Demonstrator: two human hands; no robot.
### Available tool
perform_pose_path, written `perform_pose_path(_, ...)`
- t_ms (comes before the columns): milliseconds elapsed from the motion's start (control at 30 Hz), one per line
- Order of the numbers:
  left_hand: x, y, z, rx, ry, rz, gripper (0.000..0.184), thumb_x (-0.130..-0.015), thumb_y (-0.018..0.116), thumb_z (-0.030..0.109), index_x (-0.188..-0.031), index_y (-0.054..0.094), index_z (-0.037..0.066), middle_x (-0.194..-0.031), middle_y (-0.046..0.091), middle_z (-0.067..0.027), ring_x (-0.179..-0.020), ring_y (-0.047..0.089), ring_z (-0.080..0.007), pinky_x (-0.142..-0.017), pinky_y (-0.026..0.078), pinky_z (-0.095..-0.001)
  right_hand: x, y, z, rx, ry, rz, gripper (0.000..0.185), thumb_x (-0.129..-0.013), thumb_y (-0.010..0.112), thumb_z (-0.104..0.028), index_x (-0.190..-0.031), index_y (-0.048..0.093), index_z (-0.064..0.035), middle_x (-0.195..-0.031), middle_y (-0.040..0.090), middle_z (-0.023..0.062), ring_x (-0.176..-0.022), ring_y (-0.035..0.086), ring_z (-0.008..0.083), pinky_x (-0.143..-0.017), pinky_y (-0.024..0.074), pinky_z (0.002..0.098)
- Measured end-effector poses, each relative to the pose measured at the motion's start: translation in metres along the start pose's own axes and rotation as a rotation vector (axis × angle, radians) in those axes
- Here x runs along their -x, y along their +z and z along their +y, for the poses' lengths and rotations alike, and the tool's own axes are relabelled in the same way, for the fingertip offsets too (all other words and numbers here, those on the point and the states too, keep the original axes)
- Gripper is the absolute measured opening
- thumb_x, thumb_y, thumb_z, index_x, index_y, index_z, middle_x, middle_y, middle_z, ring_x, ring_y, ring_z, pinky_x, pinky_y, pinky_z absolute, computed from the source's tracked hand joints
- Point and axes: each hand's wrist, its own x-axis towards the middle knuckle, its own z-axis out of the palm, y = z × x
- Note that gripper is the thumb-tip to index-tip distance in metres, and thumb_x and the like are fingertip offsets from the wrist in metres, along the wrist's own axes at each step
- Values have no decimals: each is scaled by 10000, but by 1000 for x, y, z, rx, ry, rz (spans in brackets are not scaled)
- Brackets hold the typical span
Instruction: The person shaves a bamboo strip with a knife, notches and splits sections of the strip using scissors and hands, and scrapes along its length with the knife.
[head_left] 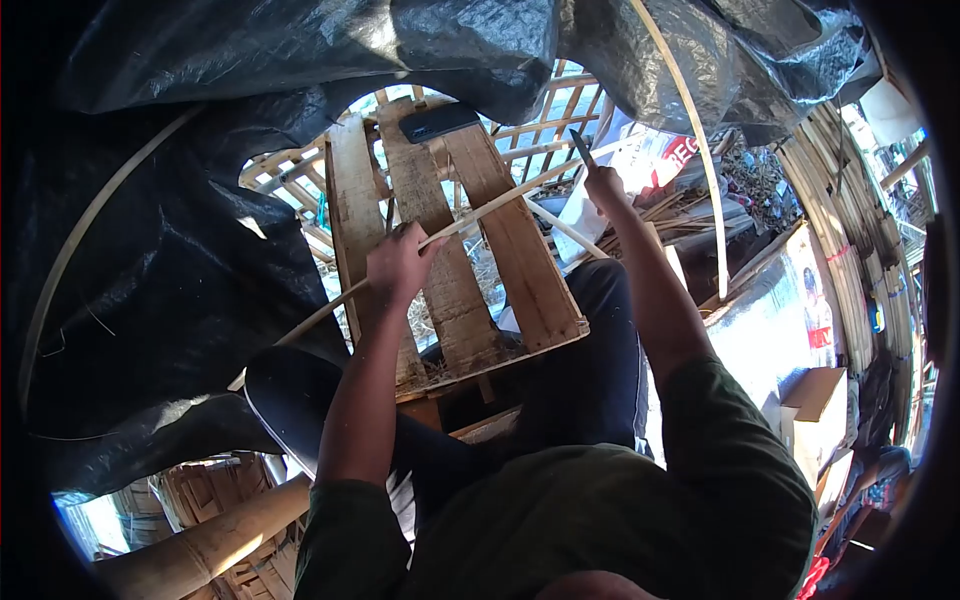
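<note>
My left hand [398, 264] is closed around a long, pale bamboo strip [500, 203]. The strip slants across my lap, from low at the left up to the right. In my right hand [605, 188] is a knife [581, 148], its dark blade pointing up and away from me near the strip's far end. Whether the blade touches the strip I cannot tell. Beneath the strip, a slatted wooden bench top [445, 290] lies across my knees.
A dark, flat case-like object [438, 123] rests on the bench's far end. Black plastic sheeting [170, 260] hangs ahead and to the left. Bundled bamboo strips [835, 210] stand at the right, near a cardboard box [812, 400]. A thick bamboo pole [215, 535] lies at lower left.
</note>
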Motion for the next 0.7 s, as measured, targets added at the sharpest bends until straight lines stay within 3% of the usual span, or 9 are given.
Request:
perform_pose_path(33, -2, 0, 1, 15, 1, -2, 408, -811, 724, 506, -764, 595, 121, -690, 645, -68, -643, 653, -296, -557, 484, -417, 0, 17, -2, 230, -164, 47, 303, -985, 455, -192, -1024, 653, 34, -712, 669, 144, -514, 671, 279, -458, 574, 382)
perform_pose_path(100, -1, 0, -1, 18, 6, 17, 405, -809, 725, 506, -764, 595, 125, -684, 644, -66, -639, 653, -296, -553, 483, -415, -18, 67, 13, 942, -866, -26, 275, -943, 516, -176, -1053, 650, 37, -769, 686, 152, -711, 716, 279, -560, 576, 395)
perform_pose_path(200, -1, 0, -1, 19, 5, 21, 401, -807, 727, 506, -762, 596, 130, -677, 641, -65, -630, 652, -290, -544, 479, -408, 15, 83, -2, 297, -645, 61, 359, -892, 546, -146, -1213, 580, 13, -887, 692, 195, -874, 700, 319, -667, 573, 449)
perform_pose_path(300, -1, 3, -3, 16, 14, 25, 398, -806, 727, 507, -760, 599, 133, -675, 639, -60, -626, 650, -280, -542, 477, -402, -17, 40, 8, 552, -551, 151, 280, -928, 531, -160, -1086, 641, 43, -767, 685, 123, -716, 693, 252, -552, 554, 392)
perform_pose_path(367, 1, 3, -4, 26, 30, 38, 398, -806, 726, 508, -759, 600, 134, -674, 638, -56, -625, 648, -275, -544, 476, -400, -23, 32, 16, 634, -479, 195, 287, -926, 532, -165, -1071, 637, 59, -787, 696, 142, -716, 702, 244, -568, 558, 408)
perform_pose_path(467, 1, -3, -3, 17, 15, -57, 363, -835, 701, 475, -810, 611, 124, -759, 655, -63, -703, 665, -277, -591, 505, -396, -10, 89, 23, 1102, -993, 340, 313, -923, 543, -196, -1064, 633, 69, -812, 705, 183, -752, 717, 251, -616, 568, 435)
perform_pose_path(533, -1, -5, -1, 23, 27, -40, 360, -836, 701, 474, -812, 610, 126, -748, 653, -59, -696, 663, -274, -590, 504, -397, 53, 74, -18, 239, -466, 167, 320, -923, 525, -197, -1129, 609, 34, -836, 663, 279, -825, 689, 393, -721, 558, 486)
perform_pose_path(567, 1, -5, 1, 27, 22, -42, 360, -836, 701, 474, -812, 610, 126, -748, 653, -59, -696, 663, -274, -590, 504, -397, 11, 70, 5, 614, -721, 193, 307, -900, 544, -163, -1115, 624, 42, -828, 671, 209, -739, 673, 327, -662, 559, 434)
perform_pose_path(700, 2, -2, -3, 9, 7, -44, 382, -834, 689, 504, -816, 612, 130, -730, 648, -53, -664, 656, -275, -576, 498, -402, 0, 31, 4, 538, -401, 127, 271, -898, 546, -94, -1119, 624, 41, -813, 673, 137, -707, 675, 239, -561, 570, 388)
